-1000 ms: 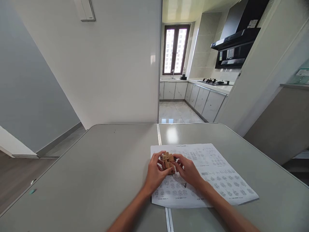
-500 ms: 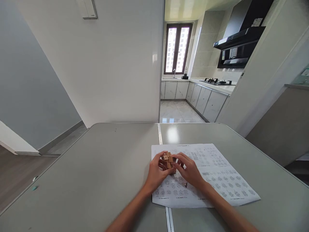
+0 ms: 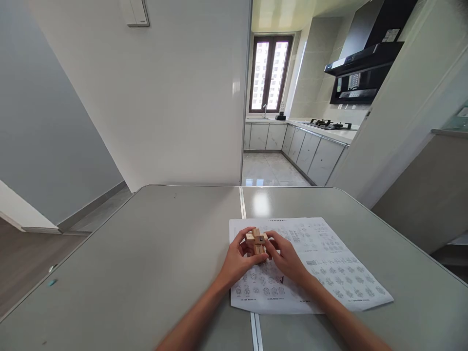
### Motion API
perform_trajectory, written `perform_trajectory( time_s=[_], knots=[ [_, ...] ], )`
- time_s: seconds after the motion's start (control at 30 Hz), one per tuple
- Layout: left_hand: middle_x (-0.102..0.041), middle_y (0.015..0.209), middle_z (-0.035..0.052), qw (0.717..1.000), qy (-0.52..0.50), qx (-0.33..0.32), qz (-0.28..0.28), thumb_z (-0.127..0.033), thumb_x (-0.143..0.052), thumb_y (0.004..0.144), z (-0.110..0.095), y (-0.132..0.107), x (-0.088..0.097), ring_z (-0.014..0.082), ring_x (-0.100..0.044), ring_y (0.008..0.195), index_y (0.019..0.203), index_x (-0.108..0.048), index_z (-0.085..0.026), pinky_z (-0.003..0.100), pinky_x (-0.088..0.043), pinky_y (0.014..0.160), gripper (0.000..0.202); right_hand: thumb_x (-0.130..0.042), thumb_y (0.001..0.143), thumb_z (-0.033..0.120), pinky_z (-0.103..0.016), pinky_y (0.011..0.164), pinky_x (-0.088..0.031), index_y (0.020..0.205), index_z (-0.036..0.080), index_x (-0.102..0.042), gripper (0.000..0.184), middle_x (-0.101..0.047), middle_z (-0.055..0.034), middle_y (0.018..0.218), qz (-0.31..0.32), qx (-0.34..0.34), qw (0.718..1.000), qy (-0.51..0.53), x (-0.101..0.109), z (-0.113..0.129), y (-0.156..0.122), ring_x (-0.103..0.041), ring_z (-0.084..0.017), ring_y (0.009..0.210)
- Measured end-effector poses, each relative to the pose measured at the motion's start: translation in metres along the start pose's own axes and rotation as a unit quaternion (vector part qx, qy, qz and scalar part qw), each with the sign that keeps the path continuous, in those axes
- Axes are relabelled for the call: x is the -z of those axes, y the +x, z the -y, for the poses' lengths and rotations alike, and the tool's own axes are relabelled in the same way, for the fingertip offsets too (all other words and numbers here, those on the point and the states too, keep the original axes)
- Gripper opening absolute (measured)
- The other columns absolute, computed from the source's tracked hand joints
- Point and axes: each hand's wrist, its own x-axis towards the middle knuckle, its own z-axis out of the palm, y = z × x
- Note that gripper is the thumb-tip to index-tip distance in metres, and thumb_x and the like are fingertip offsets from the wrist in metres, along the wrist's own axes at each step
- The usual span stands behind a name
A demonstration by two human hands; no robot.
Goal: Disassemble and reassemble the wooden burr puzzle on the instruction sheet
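Note:
A small wooden interlocking puzzle (image 3: 257,241) made of light-brown bars is held between both hands, just above a printed instruction sheet (image 3: 329,265). My left hand (image 3: 236,261) grips its left side with curled fingers and the thumb against the front. My right hand (image 3: 287,258) pinches its right side with fingertips pressed on the wood. One bar stands upright at the top and shows a dark mark on its face. The lower part of the puzzle is hidden behind my fingers.
The sheet lies on a grey table (image 3: 146,273) with a seam running down its middle. A small teal speck (image 3: 52,282) sits near the table's left edge. Beyond the table are a white wall and a kitchen doorway (image 3: 270,146) with cabinets.
The puzzle has been turned in my fingers; an upright bar with a dark mark now faces me. Both hands stay closed on it in nearly the same spot.

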Motion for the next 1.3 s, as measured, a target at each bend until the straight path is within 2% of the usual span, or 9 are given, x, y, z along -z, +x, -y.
perform_trajectory(
  time_s=[0.17, 0.43, 0.63, 0.83, 0.93, 1.03, 1.1, 1.2, 1.3],
  knots=[
    [-0.069, 0.12, 0.0076, 1.0, 0.025, -0.015, 0.003, -0.033, -0.093, 0.068, -0.004, -0.002, 0.0, 0.021, -0.069, 0.096, 0.137, -0.059, -0.028, 0.034, -0.059, 0.084, 0.077, -0.042, 0.106, 0.056, -0.027, 0.056, -0.041, 0.083, 0.024, -0.051, 0.041, -0.051, 0.0051, 0.059, 0.043, -0.051, 0.995, 0.072, 0.002, 0.001, 0.0, -0.048, -0.014, 0.053],
    [-0.071, 0.115, 0.0072, 0.998, 0.036, -0.011, 0.05, -0.036, -0.091, 0.072, -0.009, -0.006, 0.0, 0.0227, -0.07, 0.096, 0.142, -0.057, -0.029, 0.038, -0.058, 0.09, 0.078, -0.048, 0.101, 0.062, -0.027, 0.053, -0.04, 0.079, 0.021, -0.054, 0.047, -0.05, 0.0043, 0.061, 0.102, -0.099, 0.97, 0.196, 0.007, -0.001, 0.002, -0.047, -0.012, 0.051],
    [-0.066, 0.129, 0.0092, 0.997, 0.033, -0.02, 0.068, -0.037, -0.088, 0.076, -0.008, -0.007, 0.002, 0.0265, -0.066, 0.114, 0.147, -0.055, -0.03, 0.042, -0.053, 0.102, 0.078, -0.049, 0.1, 0.06, -0.026, 0.05, -0.038, 0.077, 0.019, -0.057, 0.048, -0.05, 0.0034, 0.061, 0.13, -0.135, 0.949, 0.255, 0.008, 0.0, 0.001, -0.043, -0.011, 0.049],
    [-0.069, 0.119, 0.0075, 0.997, 0.041, -0.021, 0.069, -0.038, -0.088, 0.076, -0.011, -0.008, 0.001, 0.0238, -0.069, 0.104, 0.146, -0.056, -0.029, 0.039, -0.056, 0.095, 0.077, -0.052, 0.097, 0.061, -0.026, 0.048, -0.035, 0.072, 0.02, -0.054, 0.048, -0.049, 0.0034, 0.057, 0.145, -0.162, 0.927, 0.305, 0.005, -0.008, 0.0, -0.039, -0.011, 0.047],
    [-0.071, 0.103, 0.0047, 0.998, 0.052, -0.012, 0.042, -0.038, -0.087, 0.077, -0.008, -0.006, 0.0, 0.0184, -0.068, 0.086, 0.15, -0.05, -0.029, 0.036, -0.058, 0.086, 0.082, -0.048, 0.099, 0.059, -0.027, 0.049, -0.034, 0.07, 0.02, -0.055, 0.049, -0.049, 0.0025, 0.054, 0.113, -0.176, 0.924, 0.321, 0.003, -0.011, 0.002, -0.038, -0.011, 0.046],
    [-0.067, 0.119, 0.0063, 0.996, 0.074, -0.025, -0.034, -0.038, -0.084, 0.078, -0.003, -0.003, -0.001, 0.0115, -0.062, 0.072, 0.142, -0.054, -0.028, 0.03, -0.056, 0.074, 0.072, -0.046, 0.099, 0.056, -0.026, 0.046, -0.032, 0.07, 0.02, -0.055, 0.047, -0.046, 0.0034, 0.052, 0.048, -0.193, 0.909, 0.366, 0.007, -0.015, 0.007, -0.034, -0.01, 0.043],
    [-0.064, 0.128, 0.0077, 0.989, 0.102, -0.046, -0.092, -0.038, -0.08, 0.081, -0.001, 0.0, 0.0, 0.0103, -0.06, 0.072, 0.131, -0.059, -0.025, 0.028, -0.053, 0.071, 0.055, -0.049, 0.098, 0.054, -0.026, 0.043, -0.03, 0.075, 0.021, -0.056, 0.042, -0.048, 0.0037, 0.057, -0.011, -0.199, 0.899, 0.389, 0.013, -0.02, 0.011, -0.031, -0.009, 0.042],
    [-0.067, 0.117, 0.0073, 0.973, 0.16, -0.059, -0.154, -0.037, -0.072, 0.087, 0.001, 0.002, 0.003, 0.0141, -0.062, 0.079, 0.118, -0.062, -0.022, 0.029, -0.051, 0.074, 0.036, -0.055, 0.095, 0.051, -0.025, 0.039, -0.031, 0.082, 0.021, -0.058, 0.033, -0.055, 0.0025, 0.069, -0.101, -0.207, 0.887, 0.4, 0.022, -0.03, 0.015, -0.031, -0.007, 0.041],
    [-0.068, 0.107, 0.0062, 0.961, 0.203, -0.063, -0.176, -0.035, -0.069, 0.088, 0.003, 0.002, 0.005, 0.0175, -0.062, 0.084, 0.113, -0.064, -0.022, 0.03, -0.049, 0.073, 0.029, -0.061, 0.091, 0.048, -0.022, 0.035, -0.031, 0.086, 0.023, -0.058, 0.026, -0.057, 0.0032, 0.075, -0.166, -0.204, 0.871, 0.416, 0.031, -0.045, 0.017, -0.03, -0.006, 0.041]
  ],
)
